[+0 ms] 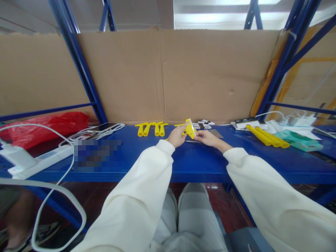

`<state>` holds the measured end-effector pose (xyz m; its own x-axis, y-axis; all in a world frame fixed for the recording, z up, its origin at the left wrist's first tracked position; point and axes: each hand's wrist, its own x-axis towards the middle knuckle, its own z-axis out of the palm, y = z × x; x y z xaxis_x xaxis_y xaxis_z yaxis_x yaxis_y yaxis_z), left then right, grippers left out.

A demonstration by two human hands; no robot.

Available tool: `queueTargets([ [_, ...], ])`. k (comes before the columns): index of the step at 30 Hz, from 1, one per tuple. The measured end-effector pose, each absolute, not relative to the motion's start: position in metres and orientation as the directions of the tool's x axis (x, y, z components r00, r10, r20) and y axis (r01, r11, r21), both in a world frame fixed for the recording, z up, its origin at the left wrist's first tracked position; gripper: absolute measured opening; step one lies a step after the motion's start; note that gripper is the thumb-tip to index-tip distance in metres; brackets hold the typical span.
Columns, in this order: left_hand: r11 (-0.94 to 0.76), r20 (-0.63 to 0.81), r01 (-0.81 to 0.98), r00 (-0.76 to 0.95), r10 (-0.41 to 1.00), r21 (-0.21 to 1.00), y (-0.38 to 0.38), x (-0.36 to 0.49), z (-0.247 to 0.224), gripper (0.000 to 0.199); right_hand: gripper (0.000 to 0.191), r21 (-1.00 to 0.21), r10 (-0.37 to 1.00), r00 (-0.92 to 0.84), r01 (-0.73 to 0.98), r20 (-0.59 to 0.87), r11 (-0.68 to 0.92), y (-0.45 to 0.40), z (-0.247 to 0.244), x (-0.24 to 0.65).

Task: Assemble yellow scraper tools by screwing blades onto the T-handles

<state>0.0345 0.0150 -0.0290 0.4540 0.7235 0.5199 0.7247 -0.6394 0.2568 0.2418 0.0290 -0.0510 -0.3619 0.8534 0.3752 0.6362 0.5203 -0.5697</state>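
Observation:
Over the middle of the blue shelf, my left hand (177, 137) is closed round a yellow scraper (190, 130) with a pale strip along its wide end. My right hand (208, 137) pinches the lower right edge of that wide end. The scraper is tilted, and its grip is mostly hidden by my left hand. Just behind my right hand lies a stack of small black-and-white pieces (205, 124). A flat greyish plate (216, 133) sits at its right. Left of my hands, several yellow T-shaped handles (149, 129) lie in a row.
Yellow tube handles (267, 137), a black-and-white box (246, 122) and a green packet (299, 140) lie on the right. At left are a red bag (52, 126), a white power strip (44, 161) and a cabled phone (105, 126). Cardboard (162, 77) stands behind the blue shelf (147, 157).

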Motion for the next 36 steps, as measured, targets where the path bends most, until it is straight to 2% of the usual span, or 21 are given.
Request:
queueTargets([
  [4, -0.553, 0.452, 0.787, 0.402, 0.796, 0.274, 0.008, 0.033, -0.025, 0.077, 0.020, -0.575, 0.870, -0.312, 0.656, 0.382, 0.489, 0.031, -0.046, 0.250],
  [8, -0.441, 0.379, 0.856, 0.327, 0.866, 0.270, 0.004, 0.032, -0.023, 0.065, 0.022, -0.626, 0.867, -0.226, 0.614, 0.444, 0.480, 0.037, -0.041, 0.264],
  [12, -0.459, 0.349, 0.858, 0.367, 0.862, 0.232, 0.004, 0.032, -0.023, 0.045, 0.026, -0.692, 0.863, -0.201, 0.527, 0.463, 0.494, 0.040, -0.042, 0.270],
  [15, -0.482, 0.352, 0.852, 0.395, 0.848, 0.206, 0.004, 0.031, -0.024, 0.041, 0.028, -0.745, 0.886, -0.186, 0.484, 0.426, 0.460, 0.036, -0.043, 0.268],
  [19, -0.497, 0.377, 0.835, 0.393, 0.839, 0.236, 0.004, 0.030, -0.025, 0.040, 0.030, -0.791, 0.904, -0.149, 0.441, 0.401, 0.424, 0.031, -0.043, 0.266],
  [23, -0.511, 0.388, 0.793, 0.379, 0.840, 0.332, 0.004, 0.034, -0.025, 0.040, 0.032, -0.790, 0.899, -0.125, 0.436, 0.420, 0.430, 0.034, -0.043, 0.266],
  [27, -0.466, 0.381, 0.743, 0.302, 0.874, 0.480, 0.006, 0.039, -0.024, 0.047, 0.031, -0.758, 0.892, -0.074, 0.499, 0.446, 0.420, 0.041, -0.044, 0.266],
  [31, -0.338, 0.279, 0.663, 0.197, 0.940, 0.668, 0.012, 0.041, -0.026, 0.055, 0.026, -0.608, 0.875, -0.135, 0.670, 0.465, 0.427, 0.038, -0.041, 0.271],
  [34, -0.219, 0.139, 0.613, 0.177, 0.974, 0.759, 0.018, 0.040, -0.029, 0.054, 0.027, -0.492, 0.893, -0.298, 0.753, 0.337, 0.437, 0.029, -0.037, 0.278],
  [36, -0.171, 0.096, 0.593, 0.155, 0.983, 0.787, 0.019, 0.040, -0.030, 0.053, 0.029, -0.446, 0.899, -0.359, 0.781, 0.251, 0.437, 0.024, -0.034, 0.281],
])
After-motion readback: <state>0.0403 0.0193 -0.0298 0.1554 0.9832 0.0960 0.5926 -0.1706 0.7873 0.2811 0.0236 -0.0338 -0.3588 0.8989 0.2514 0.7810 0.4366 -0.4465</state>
